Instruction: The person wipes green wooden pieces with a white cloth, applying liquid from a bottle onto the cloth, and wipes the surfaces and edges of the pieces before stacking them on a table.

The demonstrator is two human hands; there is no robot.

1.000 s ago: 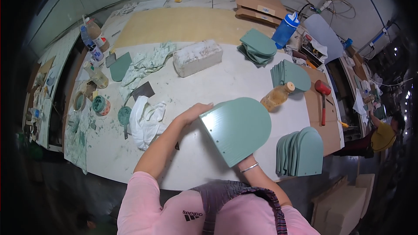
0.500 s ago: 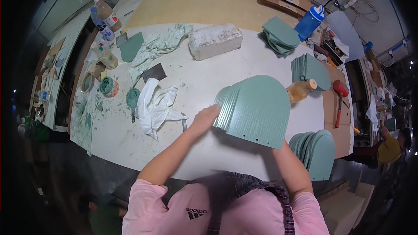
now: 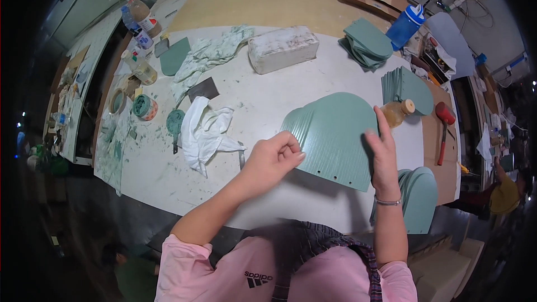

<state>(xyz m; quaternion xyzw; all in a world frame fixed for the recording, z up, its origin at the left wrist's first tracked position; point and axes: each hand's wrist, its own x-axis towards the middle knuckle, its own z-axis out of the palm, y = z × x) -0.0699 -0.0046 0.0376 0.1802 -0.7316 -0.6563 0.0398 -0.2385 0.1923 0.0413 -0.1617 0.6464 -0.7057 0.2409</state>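
Observation:
A fanned stack of green round-topped panels (image 3: 335, 134) is in front of me, with fine grooves on its face and small holes along the straight near edge. My left hand (image 3: 273, 161) is at the stack's near left corner, its fingers curled in and the thumb against them. Whether anything is pinched there is hidden. Along the stack's right edge, my right hand (image 3: 384, 156) stands upright with fingers stretched and thumb apart. A shadow falls under the panels' near edge. Just beyond the right hand is a corked bottle of amber liquid (image 3: 396, 114).
More green panel stacks stand at the far right (image 3: 366, 43), beside the bottle (image 3: 411, 92) and near right (image 3: 420, 198). A red mallet (image 3: 443, 120) lies at the right edge. Leftward are a white cloth (image 3: 207, 137), a green putty tub (image 3: 145, 107) and a whitish block (image 3: 283, 50).
My right hand has come from under the panels to their right edge. My left hand has moved right onto the near corner, fingers now curled. The view has shifted slightly.

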